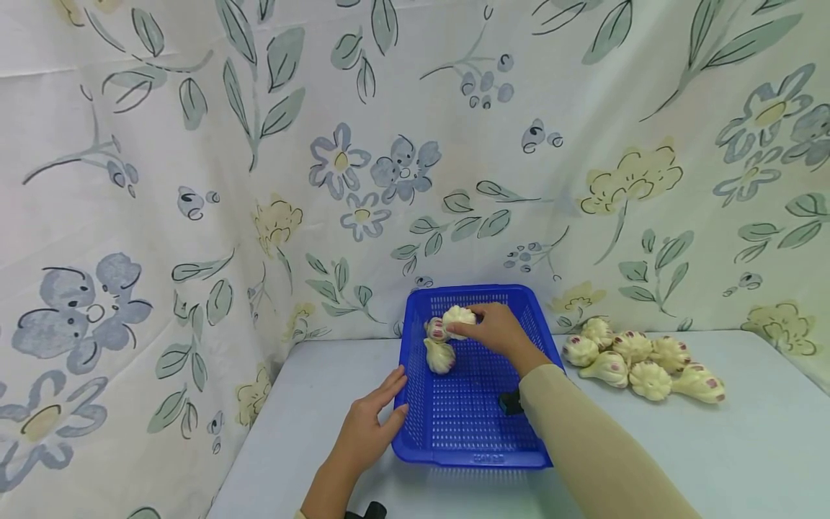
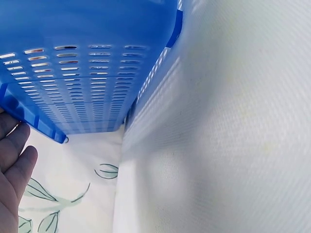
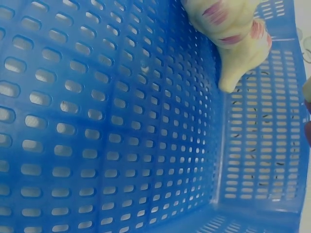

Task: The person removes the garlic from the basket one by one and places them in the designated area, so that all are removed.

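A blue perforated plastic basket [image 1: 483, 459] stands on the white table. Inside its far left part lie a garlic bulb [image 1: 440, 357] and, behind it, another garlic bulb [image 1: 435, 329]; both also show at the top of the right wrist view, cream with pink streaks. My right hand [image 1: 498, 329] reaches into the basket and grips a pale garlic bulb [image 1: 459, 321] between thumb and fingers, beside those two. In the right wrist view only its fingertips show, at the right edge. With fingers extended, my left hand [image 1: 371, 427] rests against the basket's left rim.
On the table right of the basket lies a cluster of several garlic bulbs [image 1: 650, 380]. A floral curtain [image 1: 363, 158] hangs behind the table and along its left side. Small dark wrist devices [image 1: 510, 402] show at both wrists.
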### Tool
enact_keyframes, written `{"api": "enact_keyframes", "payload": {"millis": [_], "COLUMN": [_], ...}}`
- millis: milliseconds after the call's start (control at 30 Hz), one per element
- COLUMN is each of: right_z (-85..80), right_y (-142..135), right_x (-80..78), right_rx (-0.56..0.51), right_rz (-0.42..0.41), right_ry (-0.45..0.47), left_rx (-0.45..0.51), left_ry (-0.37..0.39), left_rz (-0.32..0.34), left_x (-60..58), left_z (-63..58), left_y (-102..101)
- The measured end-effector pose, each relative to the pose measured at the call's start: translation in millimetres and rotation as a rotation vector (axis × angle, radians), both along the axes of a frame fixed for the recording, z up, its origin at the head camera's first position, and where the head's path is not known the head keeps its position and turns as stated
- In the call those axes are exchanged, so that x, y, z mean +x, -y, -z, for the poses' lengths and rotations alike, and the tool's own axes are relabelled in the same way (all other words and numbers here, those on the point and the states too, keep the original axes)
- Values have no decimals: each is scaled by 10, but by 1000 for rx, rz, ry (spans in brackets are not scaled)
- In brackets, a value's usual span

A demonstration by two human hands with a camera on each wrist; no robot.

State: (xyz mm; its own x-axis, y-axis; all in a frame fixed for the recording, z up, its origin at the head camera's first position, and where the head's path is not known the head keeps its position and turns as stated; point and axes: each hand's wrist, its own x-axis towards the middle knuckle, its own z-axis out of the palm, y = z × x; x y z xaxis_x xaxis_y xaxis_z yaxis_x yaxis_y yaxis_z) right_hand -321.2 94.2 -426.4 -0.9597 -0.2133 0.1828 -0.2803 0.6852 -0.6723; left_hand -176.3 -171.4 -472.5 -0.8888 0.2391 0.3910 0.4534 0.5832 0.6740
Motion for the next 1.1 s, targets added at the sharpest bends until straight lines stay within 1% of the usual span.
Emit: {"api": "enact_keyframes", "payload": {"millis": [167, 400, 633, 767, 933, 1100], "right_z": [-11, -43, -123, -183, -282, -418], "right_y": [7, 22, 58, 66, 54, 20], "right_x": [24, 43, 124, 166, 219, 337], "right_rx": [-14, 2, 33, 51, 38, 42], "right_rz": [6, -6, -14, -27, -55, -103], "right_ry": [-2, -68, -97, -133, -199, -248], "left_rx": [3, 7, 8, 8, 6, 0], "left_ry": [-6, -19, -19, -17, -7, -19], "left_rz": [3, 8, 12, 16, 15, 6], "left_x": [3, 13, 9, 3, 1, 6], "left_z": [2, -6, -2, 1, 3, -2], "left_y": [0, 4, 1, -4, -11, -4]}}
